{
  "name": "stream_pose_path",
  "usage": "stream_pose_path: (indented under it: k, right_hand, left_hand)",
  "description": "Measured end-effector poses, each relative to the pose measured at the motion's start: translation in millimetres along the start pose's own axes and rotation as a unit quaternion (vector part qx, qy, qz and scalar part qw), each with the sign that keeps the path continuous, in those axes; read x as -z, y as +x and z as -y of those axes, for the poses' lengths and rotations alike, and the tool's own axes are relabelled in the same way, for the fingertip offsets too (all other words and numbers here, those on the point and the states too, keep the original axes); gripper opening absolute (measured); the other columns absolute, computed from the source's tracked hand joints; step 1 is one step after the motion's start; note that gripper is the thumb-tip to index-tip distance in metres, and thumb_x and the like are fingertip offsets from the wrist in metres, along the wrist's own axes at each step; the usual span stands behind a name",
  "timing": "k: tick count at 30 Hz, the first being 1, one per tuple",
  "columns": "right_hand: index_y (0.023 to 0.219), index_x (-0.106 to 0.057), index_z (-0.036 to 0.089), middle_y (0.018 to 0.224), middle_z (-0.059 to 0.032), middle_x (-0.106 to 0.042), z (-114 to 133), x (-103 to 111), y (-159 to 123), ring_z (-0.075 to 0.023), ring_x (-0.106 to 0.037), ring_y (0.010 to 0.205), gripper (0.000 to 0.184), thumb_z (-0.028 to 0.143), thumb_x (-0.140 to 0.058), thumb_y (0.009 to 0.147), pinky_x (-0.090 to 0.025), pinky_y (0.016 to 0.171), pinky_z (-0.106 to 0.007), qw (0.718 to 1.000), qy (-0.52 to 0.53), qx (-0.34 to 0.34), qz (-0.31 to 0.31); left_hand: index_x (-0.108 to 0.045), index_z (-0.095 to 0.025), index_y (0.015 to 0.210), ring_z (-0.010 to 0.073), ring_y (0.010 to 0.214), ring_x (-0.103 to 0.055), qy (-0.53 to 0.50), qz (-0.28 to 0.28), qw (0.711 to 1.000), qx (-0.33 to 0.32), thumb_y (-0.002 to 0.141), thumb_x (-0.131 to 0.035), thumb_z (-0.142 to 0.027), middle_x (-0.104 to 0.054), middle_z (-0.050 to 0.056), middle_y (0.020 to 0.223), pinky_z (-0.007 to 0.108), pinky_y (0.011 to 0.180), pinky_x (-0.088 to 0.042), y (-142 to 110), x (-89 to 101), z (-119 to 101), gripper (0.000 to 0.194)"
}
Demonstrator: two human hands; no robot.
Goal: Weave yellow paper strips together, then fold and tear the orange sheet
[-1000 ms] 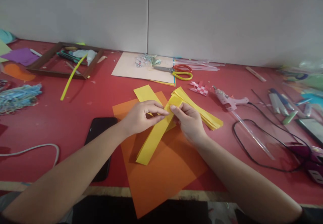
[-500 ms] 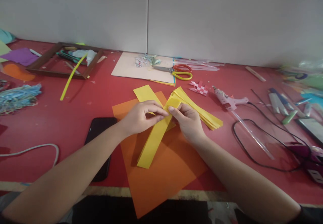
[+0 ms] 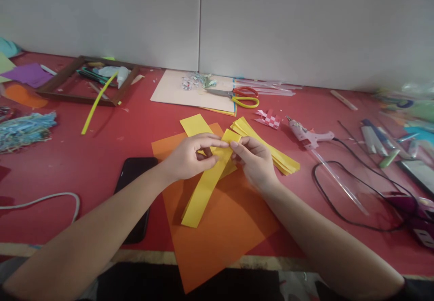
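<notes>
Between my hands is a yellow paper strip (image 3: 206, 192), folded in layers and slanting toward me over a large orange paper sheet (image 3: 233, 228). My right hand (image 3: 256, 161) pinches its upper end between thumb and fingers. My left hand (image 3: 193, 156) touches the strip's face near that end with its fingertips, thumb apart from the forefinger. Behind my left hand lies another yellow paper piece (image 3: 195, 124). A fanned stack of yellow strips (image 3: 271, 149) rests just beyond my right hand.
A black phone (image 3: 135, 197) lies left of the orange sheet. Scissors (image 3: 237, 96) rest on pale card (image 3: 169, 91) at the back. To the right are a glue gun (image 3: 308, 136) with its cord and a pink checkered woven piece (image 3: 271, 119). A wooden frame (image 3: 50, 95) holds tubes at back left.
The folded strip has shifted slightly, its lower end moving a little left and its layers parting. My left fingertips have moved up toward its upper end.
</notes>
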State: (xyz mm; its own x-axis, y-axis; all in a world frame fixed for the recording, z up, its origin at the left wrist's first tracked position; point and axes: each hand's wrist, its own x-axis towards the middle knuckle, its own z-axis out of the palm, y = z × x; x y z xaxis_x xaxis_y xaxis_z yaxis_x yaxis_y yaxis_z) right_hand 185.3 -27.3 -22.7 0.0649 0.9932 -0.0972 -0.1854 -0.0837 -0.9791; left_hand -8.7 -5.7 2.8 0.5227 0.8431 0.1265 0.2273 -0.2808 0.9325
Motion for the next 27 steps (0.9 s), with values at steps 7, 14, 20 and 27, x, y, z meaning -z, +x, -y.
stream_pose_path:
  k: [7, 14, 20, 27]
  right_hand:
    - [0.074, -0.064, 0.021, 0.06, 0.0034, -0.06, 3.2, -0.4, -0.3, -0.0101, -0.053, 0.055, 0.024, 0.04, -0.08, 0.074, -0.043, 0.053, -0.023, 0.999, 0.033, -0.008, 0.022]
    - [0.07, -0.063, 0.021, 0.054, 0.005, -0.058, 2.4, -1.3, -1.3, -0.0089, -0.052, 0.05, 0.019, 0.03, -0.079, 0.072, -0.04, 0.051, -0.022, 0.998, 0.062, -0.027, 0.012]
    - [0.067, -0.063, 0.021, 0.054, 0.0047, -0.057, 4.9, -0.9, 2.5, -0.0088, -0.052, 0.046, 0.016, 0.029, -0.075, 0.072, -0.04, 0.05, -0.023, 0.996, 0.086, -0.016, -0.015]
    - [0.068, -0.063, 0.021, 0.054, 0.0047, -0.057, 4.6, -1.7, 3.6, -0.0088, -0.051, 0.046, 0.015, 0.029, -0.075, 0.073, -0.041, 0.05, -0.023, 0.996, 0.089, -0.014, -0.028]
  left_hand:
    - [-0.072, -0.022, 0.116, 0.0078, 0.074, -0.057, -0.041, -0.001, 0.999, 0.016, 0.081, -0.066, -0.02, -0.059, 0.011, 0.128, 0.015, 0.055, -0.049, -0.4, 1.5, -2.1, 0.036]
    - [-0.071, -0.023, 0.119, 0.0071, 0.071, -0.054, -0.062, 0.019, 0.998, 0.021, 0.081, -0.066, -0.02, -0.058, 0.011, 0.13, 0.018, 0.059, -0.049, -0.1, 0.9, 0.7, 0.038]
    - [-0.07, -0.022, 0.121, 0.0077, 0.072, -0.055, -0.03, 0.041, 0.998, 0.042, 0.081, -0.067, -0.023, -0.061, 0.01, 0.129, 0.019, 0.061, -0.05, 0.4, 2.5, 1.1, 0.04]
    - [-0.068, -0.022, 0.124, 0.0087, 0.076, -0.058, -0.047, 0.055, 0.996, 0.053, 0.083, -0.07, -0.03, -0.059, 0.009, 0.133, 0.023, 0.069, -0.053, -0.5, 1.3, 2.6, 0.042]
